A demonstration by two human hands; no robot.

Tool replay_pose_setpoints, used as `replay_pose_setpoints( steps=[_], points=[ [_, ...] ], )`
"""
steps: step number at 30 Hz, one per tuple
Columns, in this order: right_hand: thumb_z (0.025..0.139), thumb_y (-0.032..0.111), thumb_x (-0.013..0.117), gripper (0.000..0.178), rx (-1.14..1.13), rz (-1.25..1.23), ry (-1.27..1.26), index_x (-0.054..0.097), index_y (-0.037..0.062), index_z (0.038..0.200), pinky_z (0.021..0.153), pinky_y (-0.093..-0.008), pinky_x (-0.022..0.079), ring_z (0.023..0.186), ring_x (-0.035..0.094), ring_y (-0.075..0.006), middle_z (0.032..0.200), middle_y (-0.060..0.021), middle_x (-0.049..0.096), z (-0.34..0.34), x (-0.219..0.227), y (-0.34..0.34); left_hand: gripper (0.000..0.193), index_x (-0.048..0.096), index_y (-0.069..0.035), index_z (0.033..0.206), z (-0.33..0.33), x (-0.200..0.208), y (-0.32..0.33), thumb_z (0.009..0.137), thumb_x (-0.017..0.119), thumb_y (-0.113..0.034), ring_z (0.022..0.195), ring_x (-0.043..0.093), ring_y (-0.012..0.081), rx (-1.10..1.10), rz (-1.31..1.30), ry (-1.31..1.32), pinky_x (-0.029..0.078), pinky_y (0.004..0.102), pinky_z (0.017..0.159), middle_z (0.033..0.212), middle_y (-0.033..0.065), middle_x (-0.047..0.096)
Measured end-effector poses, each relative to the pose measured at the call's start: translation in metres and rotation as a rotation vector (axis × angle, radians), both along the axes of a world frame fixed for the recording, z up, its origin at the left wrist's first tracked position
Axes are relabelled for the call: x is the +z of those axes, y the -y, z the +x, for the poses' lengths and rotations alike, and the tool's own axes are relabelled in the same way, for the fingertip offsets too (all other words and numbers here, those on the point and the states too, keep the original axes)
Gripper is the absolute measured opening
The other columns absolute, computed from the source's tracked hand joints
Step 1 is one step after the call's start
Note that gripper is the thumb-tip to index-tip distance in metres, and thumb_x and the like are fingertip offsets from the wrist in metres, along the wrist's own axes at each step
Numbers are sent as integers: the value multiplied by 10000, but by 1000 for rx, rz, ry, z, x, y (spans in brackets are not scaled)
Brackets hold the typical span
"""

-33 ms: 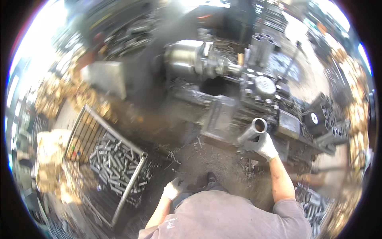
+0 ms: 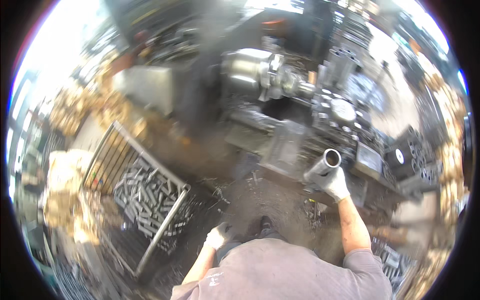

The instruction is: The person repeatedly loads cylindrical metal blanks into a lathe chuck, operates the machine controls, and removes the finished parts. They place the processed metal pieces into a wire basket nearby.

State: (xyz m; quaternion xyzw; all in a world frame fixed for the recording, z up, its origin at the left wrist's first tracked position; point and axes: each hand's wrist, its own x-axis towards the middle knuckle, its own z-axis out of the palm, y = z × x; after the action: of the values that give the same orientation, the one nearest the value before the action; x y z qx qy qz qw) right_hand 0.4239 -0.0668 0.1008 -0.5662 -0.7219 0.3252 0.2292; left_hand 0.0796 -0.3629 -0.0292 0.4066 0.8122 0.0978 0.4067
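My right hand (image 2: 336, 185), in a pale work glove, is wrapped round a short, thick-walled metal tube (image 2: 321, 167). The tube is tilted, its open end facing up, in front of the lathe bed. My left hand (image 2: 218, 236), gloved too, hangs low beside my thigh with its fingers curled and no object visible in it. Beyond the right hand is the lathe, with its shiny chuck (image 2: 250, 75) and a bolted round-topped tool post (image 2: 342, 109). Motion smears much of the machine.
A metal-framed cage bin (image 2: 165, 227) full of short metal pieces stands at the left. More tubes (image 2: 412, 155) stand upright on the right end of the machine, others (image 2: 340, 67) behind the tool post. Another heap of metal pieces (image 2: 395, 265) lies at the lower right.
The surroundings have shifted slightly in the view as my head turned. The tube in my right hand sits slightly further right and stays gripped; my left hand has hardly moved.
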Motion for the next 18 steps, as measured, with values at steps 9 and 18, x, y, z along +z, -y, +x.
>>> replay_pose_setpoints(
  steps=[9,18],
  points=[
    [833,373,867,377,1114,-40,14,779,68,1037,819,-393,613,902,803,-289,939,-168,801,-258,-61,194,491,717,-102,1338,27,-11,263,979,667,-433,1212,717,379,814,230,-5,555,446,1047,1262,189,763],
    [891,358,799,312,2343,-21,-37,754,91,1046,765,-447,613,894,773,-393,932,-196,781,-411,-3,584,430,743,-75,1268,183,19,493,967,717,-382,1084,762,300,2146,358,-365,567,406,972,1117,174,791]
  ],
)
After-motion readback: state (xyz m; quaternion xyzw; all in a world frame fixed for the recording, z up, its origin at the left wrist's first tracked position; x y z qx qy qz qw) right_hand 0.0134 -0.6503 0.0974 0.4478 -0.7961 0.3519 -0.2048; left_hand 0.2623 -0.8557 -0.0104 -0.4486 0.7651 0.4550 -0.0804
